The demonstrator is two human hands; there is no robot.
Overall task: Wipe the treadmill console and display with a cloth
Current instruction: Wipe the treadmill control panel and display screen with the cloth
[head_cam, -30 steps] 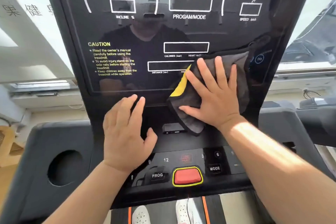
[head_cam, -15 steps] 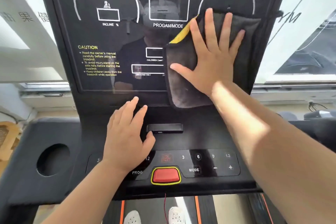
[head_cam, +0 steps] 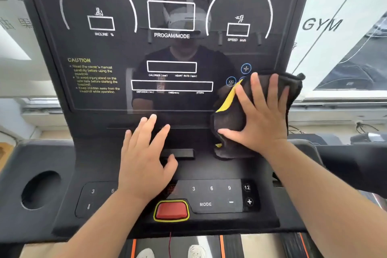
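Observation:
The black glossy display (head_cam: 104, 81) of the treadmill fills the upper view, with white gauge outlines and yellow caution text. Below it lies the console (head_cam: 217, 165) with number keys and a red stop button (head_cam: 171, 210). My right hand (head_cam: 261, 117) presses flat on a dark grey cloth (head_cam: 227, 130) with a yellow edge, at the display's lower right corner and over the ledge beneath it. My left hand (head_cam: 144, 157) rests flat on the console below the display, fingers spread, holding nothing.
A round cup hole (head_cam: 39, 189) sits in the console's left wing. White shoes (head_cam: 196, 251) stand on the belt below. A window with GYM lettering (head_cam: 322, 24) lies to the right, with another machine's black part (head_cam: 356, 153) beside it.
My right hand has slid the cloth down from the upper right gauge to the display's lower right corner. My left hand has stayed on the console.

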